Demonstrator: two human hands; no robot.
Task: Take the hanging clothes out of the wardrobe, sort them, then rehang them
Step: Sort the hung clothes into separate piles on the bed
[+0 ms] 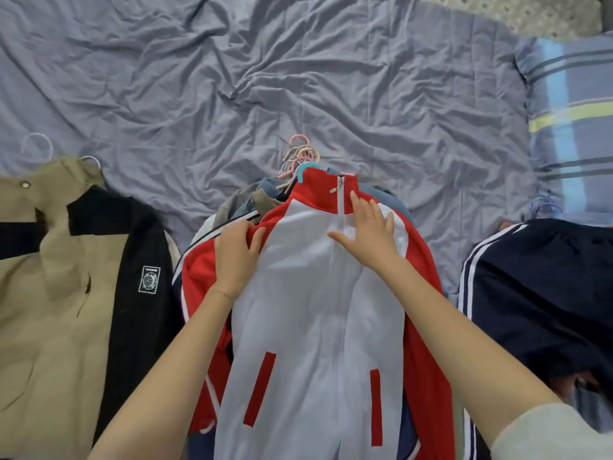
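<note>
A red and white zip jacket (308, 310) lies on top of a pile of hung clothes in the middle of the bed. A bunch of pink, beige and teal hanger hooks (300, 161) sticks out above its collar. My left hand (237, 254) grips the jacket's left shoulder, fingers curled over the red fabric. Flat on the chest beside the zip, just below the collar, rests my right hand (370, 232) with straight fingers. A beige and black jacket (66, 277) on a pale hanger lies to the left. Dark navy clothing with white stripes (537, 293) lies to the right.
A crumpled grey-blue sheet (265, 78) covers the bed beyond the piles. A striped blue pillow (574, 121) sits at the far right. Denim and olive garments (245, 200) peek out under the red jacket.
</note>
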